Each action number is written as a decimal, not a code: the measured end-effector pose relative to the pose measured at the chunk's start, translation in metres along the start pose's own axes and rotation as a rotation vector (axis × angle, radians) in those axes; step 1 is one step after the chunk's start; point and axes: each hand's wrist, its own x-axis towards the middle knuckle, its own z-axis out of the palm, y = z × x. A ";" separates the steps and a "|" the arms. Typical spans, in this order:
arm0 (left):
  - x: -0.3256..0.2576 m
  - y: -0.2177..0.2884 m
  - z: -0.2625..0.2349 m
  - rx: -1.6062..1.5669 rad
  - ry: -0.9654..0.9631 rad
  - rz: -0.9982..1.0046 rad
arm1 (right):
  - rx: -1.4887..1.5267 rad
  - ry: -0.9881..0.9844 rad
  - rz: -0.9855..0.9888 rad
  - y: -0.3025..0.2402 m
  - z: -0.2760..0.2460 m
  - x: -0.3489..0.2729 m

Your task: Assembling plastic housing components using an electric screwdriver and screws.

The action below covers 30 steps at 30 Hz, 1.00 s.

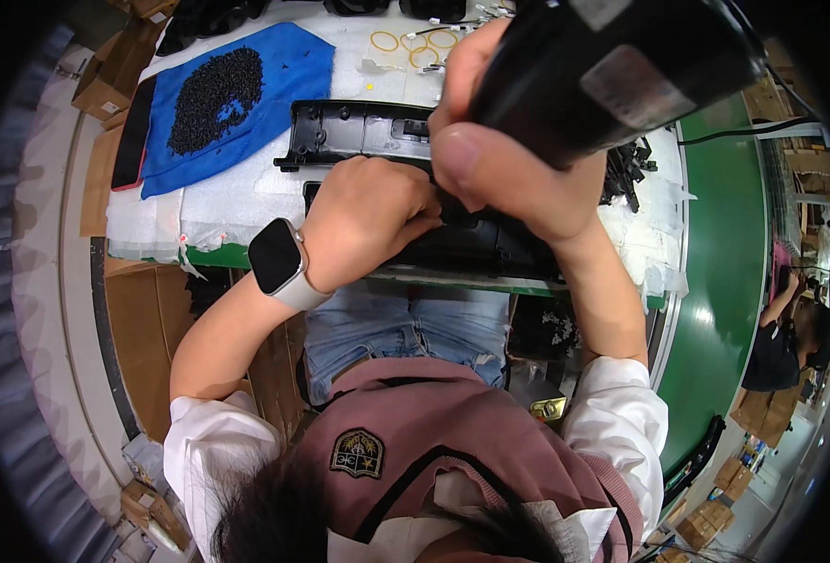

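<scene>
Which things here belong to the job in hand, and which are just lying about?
Likely in use:
thick black cylindrical device, in the right hand
long black plastic housing, under the left hand
perhaps tiny black pieces on blue cloth

Seemingly lying about:
thin yellow ring-shaped bands
brown cardboard boxes at left

The head-worn fisheye camera looks steeply down and forward, upright, bending straight edges. It takes in the near pink vest [462,399] and, beyond it, the tabletop [237,206]; the right hand [523,183] is quite close to the camera. Toward the dark rim, details may be unreliable.
</scene>
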 end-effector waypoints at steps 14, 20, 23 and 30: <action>-0.001 -0.003 -0.004 0.102 -0.099 -0.054 | 0.044 0.019 0.022 0.004 0.010 -0.009; 0.003 -0.016 -0.040 -0.235 0.091 -0.013 | 0.290 0.031 -0.010 -0.008 -0.007 -0.007; -0.004 -0.056 -0.070 0.113 0.603 -0.288 | 0.366 0.003 -0.100 -0.017 -0.020 -0.008; -0.036 -0.143 -0.089 0.556 0.452 -0.637 | 0.341 0.004 -0.082 -0.021 -0.022 -0.006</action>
